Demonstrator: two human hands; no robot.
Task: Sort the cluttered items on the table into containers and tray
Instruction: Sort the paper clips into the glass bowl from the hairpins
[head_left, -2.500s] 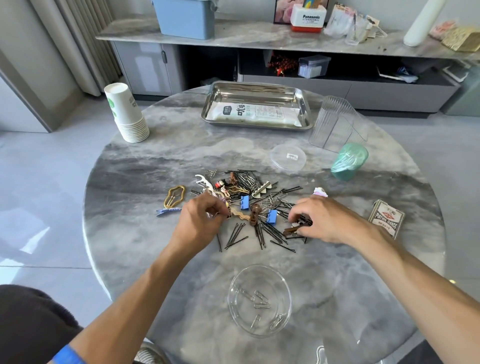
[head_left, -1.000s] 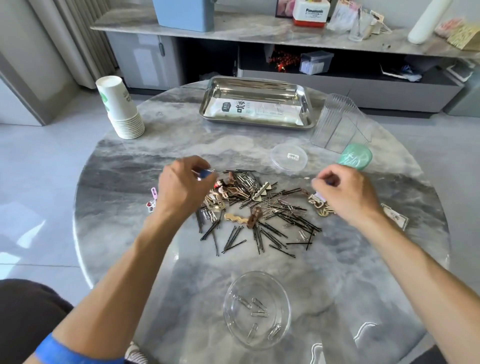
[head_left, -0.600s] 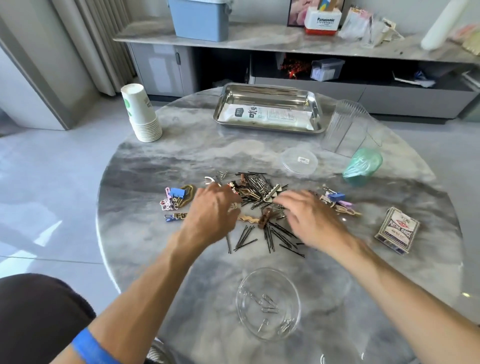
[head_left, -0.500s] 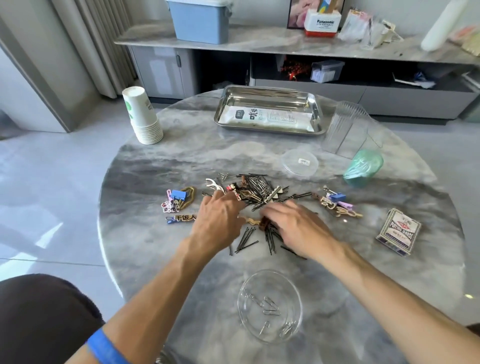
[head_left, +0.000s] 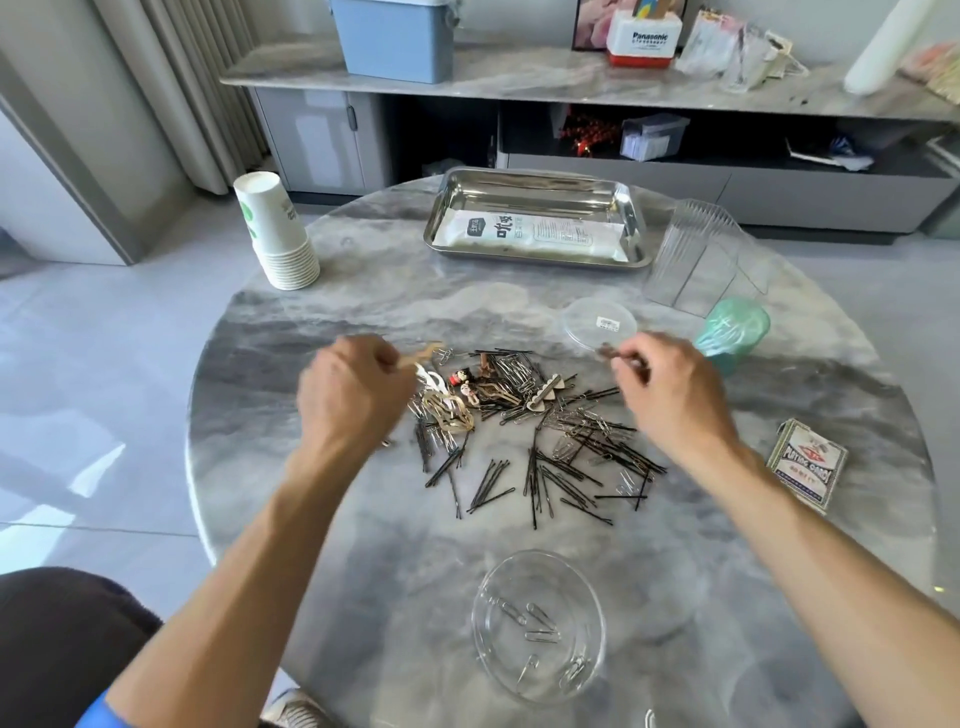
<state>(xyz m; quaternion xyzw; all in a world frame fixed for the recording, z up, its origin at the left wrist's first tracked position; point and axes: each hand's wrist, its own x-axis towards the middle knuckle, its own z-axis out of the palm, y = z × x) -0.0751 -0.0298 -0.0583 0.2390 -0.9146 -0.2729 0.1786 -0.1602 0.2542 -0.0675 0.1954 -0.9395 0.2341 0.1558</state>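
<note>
While the messy heap of black bobby pins, silver paper clips and hair clips (head_left: 524, 415) sits mid-table, a tan wavy hair clip (head_left: 422, 355) is pinched by the left hand (head_left: 349, 396) and a small brownish clip (head_left: 609, 352) by the right hand (head_left: 667, 392). Each type is probably best lifted clear so pins aren't dragged, then dropped with its own kind, like the paper clips in the clear round dish (head_left: 540, 626).

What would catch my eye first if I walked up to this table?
Probably the tangled heap of black hairpins, paper clips and hair clips mid-table, with the left hand and right hand raised over it, each pinching a small clip. Next, the shiny steel tray at the far edge and the clear bowl of paper clips nearest the person.
</note>
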